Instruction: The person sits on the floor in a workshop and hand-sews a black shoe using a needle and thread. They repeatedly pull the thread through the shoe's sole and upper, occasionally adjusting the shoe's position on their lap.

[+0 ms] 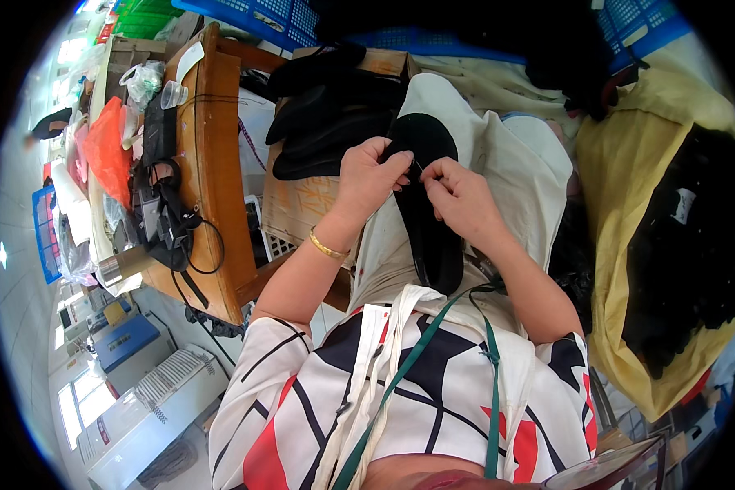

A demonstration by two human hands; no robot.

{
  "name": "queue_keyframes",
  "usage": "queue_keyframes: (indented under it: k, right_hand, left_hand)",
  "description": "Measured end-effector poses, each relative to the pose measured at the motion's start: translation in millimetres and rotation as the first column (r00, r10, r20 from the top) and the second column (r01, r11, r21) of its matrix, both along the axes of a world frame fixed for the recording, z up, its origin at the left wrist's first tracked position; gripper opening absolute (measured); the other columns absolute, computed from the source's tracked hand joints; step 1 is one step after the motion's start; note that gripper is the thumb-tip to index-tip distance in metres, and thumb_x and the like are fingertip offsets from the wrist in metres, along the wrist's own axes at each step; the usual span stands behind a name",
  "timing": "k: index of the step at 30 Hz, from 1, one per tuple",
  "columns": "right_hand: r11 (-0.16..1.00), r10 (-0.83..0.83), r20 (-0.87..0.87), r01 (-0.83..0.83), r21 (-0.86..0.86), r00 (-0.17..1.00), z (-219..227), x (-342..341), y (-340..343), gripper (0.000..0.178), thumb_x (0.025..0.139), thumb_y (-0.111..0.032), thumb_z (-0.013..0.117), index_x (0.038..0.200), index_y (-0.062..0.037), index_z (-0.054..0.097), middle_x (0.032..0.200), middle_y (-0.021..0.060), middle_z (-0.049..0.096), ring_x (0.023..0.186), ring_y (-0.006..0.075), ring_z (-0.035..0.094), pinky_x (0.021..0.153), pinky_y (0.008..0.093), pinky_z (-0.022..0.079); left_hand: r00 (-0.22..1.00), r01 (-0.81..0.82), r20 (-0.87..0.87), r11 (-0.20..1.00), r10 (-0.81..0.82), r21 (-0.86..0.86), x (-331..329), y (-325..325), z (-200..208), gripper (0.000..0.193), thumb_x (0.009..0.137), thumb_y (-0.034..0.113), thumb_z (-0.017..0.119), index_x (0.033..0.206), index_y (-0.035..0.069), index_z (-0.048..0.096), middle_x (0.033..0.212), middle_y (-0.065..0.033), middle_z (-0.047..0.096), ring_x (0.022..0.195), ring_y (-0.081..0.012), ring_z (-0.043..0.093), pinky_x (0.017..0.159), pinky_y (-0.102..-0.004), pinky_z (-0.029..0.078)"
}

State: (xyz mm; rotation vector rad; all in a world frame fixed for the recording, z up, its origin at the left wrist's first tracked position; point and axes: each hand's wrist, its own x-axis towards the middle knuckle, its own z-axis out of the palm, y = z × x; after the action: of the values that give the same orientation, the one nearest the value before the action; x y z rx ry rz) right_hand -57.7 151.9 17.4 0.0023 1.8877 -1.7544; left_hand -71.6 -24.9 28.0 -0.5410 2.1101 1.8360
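A black shoe (433, 237) lies lengthwise over my lap, its rounded end pointing away from me. My left hand (373, 175) is closed on its left edge, thumb and fingers pinched together there. Just to the right, my right hand (459, 194) is closed in a pinch over the shoe's middle, fingertips close to those of the left. A thin, pale sliver shows between the two hands; it is too small to name. What the right fingertips hold is mostly hidden.
Several black shoes (327, 122) are piled on a cardboard box (298, 208) at the left. Beyond it stands a wooden table (212, 180) with cables and bags. A yellow sack (621, 245) of black pieces is at the right. Blue baskets (278, 20) line the far side.
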Motion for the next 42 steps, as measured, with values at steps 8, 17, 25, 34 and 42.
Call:
queue_keyframes:
  k: [8,17,25,34,42]
  right_hand:
    - [0.998,-0.006,-0.203,0.018,0.056,0.979,-17.4,1.8,-5.4,0.008,0.091,-0.011,0.054,0.094,-0.0044,0.058,0.07,0.0162,0.063,0.058,0.0296,0.062,0.057,0.0382,0.048]
    - [0.932,0.068,-0.562,0.149,0.331,0.824,-23.4,2.1,-9.8,0.008,0.094,-0.016,0.055,0.1,-0.0118,0.053,0.068,0.0178,0.062,0.067,0.0409,0.063,0.058,0.0502,0.048]
    - [0.958,0.143,-0.495,0.006,0.287,0.857,-16.9,-7.2,6.6,0.01,0.093,-0.016,0.056,0.101,-0.0103,0.058,0.077,0.017,0.066,0.072,0.0391,0.064,0.063,0.0481,0.05]
    - [0.967,0.161,-0.44,-0.051,0.251,0.884,-12.4,-12.0,10.1,0.011,0.094,-0.016,0.055,0.102,-0.0097,0.057,0.079,0.0183,0.066,0.074,0.0402,0.064,0.065,0.0479,0.05]
    - [0.962,0.069,-0.477,0.07,0.266,0.876,-19.8,-2.7,-7.2,0.01,0.097,-0.016,0.053,0.102,-0.0087,0.05,0.074,0.0208,0.063,0.073,0.0439,0.062,0.061,0.0524,0.047]
  left_hand:
    - [0.995,0.042,0.086,0.997,-0.048,0.068,-3.5,-7.6,0.1,0.014,0.086,0.014,0.069,0.079,0.005,0.063,0.071,-0.002,0.063,0.057,-0.0085,0.061,0.053,-0.0214,0.049]
    - [0.975,0.056,0.198,0.972,-0.103,0.23,-11.4,-13.1,2.2,0.01,0.089,0.015,0.065,0.084,0.005,0.065,0.073,-0.0028,0.063,0.058,-0.0093,0.061,0.053,-0.0226,0.051]
    - [0.979,0.071,0.17,0.973,-0.11,0.219,-11.8,-14.1,0.1,0.009,0.089,0.014,0.065,0.085,0.006,0.066,0.072,-0.0025,0.064,0.056,-0.0079,0.059,0.052,-0.0212,0.049]
    - [0.977,0.093,0.168,0.972,-0.13,0.214,-12.7,-15.1,0.8,0.008,0.088,0.014,0.065,0.084,0.007,0.066,0.071,-0.0019,0.064,0.056,-0.0075,0.059,0.05,-0.0199,0.047]
    - [0.955,0.096,0.23,0.927,-0.188,0.362,-17.9,-25.3,-9.0,0.008,0.091,0.013,0.063,0.086,0.006,0.065,0.074,-0.0045,0.065,0.057,-0.0104,0.061,0.052,-0.0213,0.049]
